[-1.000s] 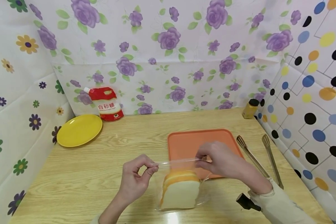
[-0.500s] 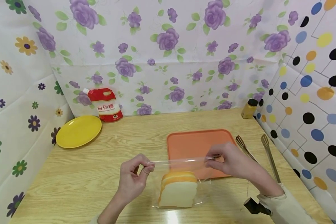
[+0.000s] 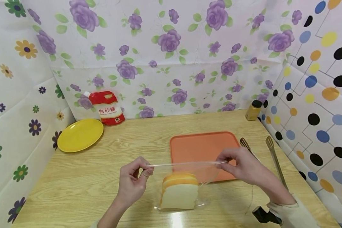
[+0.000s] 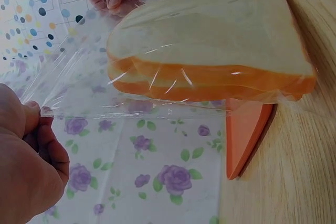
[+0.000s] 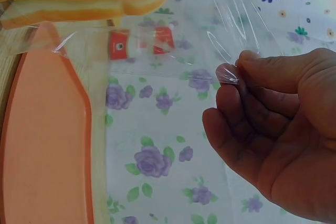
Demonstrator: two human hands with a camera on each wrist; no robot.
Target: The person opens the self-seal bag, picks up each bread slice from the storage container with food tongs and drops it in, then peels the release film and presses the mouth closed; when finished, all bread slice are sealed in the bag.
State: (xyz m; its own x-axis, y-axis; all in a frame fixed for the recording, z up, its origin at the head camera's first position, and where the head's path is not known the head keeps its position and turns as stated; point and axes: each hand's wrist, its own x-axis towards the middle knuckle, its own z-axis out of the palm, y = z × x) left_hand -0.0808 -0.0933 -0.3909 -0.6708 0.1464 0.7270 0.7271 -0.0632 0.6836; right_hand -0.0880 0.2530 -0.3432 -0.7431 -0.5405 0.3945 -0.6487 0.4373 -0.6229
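Note:
Slices of bread [image 3: 180, 194] stand inside a clear plastic bag [image 3: 185, 169] near the front of the table. My left hand [image 3: 133, 180] pinches one top corner of the bag between thumb and forefinger. At the opposite corner my right hand [image 3: 242, 166] pinches the film the same way, and the top edge is drawn straight between them. In the left wrist view the bread [image 4: 210, 35] shows orange crust and pale faces through the shiny film. The right wrist view shows the bag's corner [image 5: 228, 72] held between thumb and fingertip.
Behind the bag lies an orange tray [image 3: 199, 148]. Metal tongs [image 3: 275, 158] lie to its right, partly behind my forearm. A yellow plate [image 3: 80, 135] and a red-and-white sugar pouch [image 3: 107, 108] are at the back left. A yellow jar with a black lid [image 3: 253, 110] stands back right.
My right hand has moved right and my left hand slightly left, so the bag's top edge is stretched wider. Bread and bag have shifted a little left.

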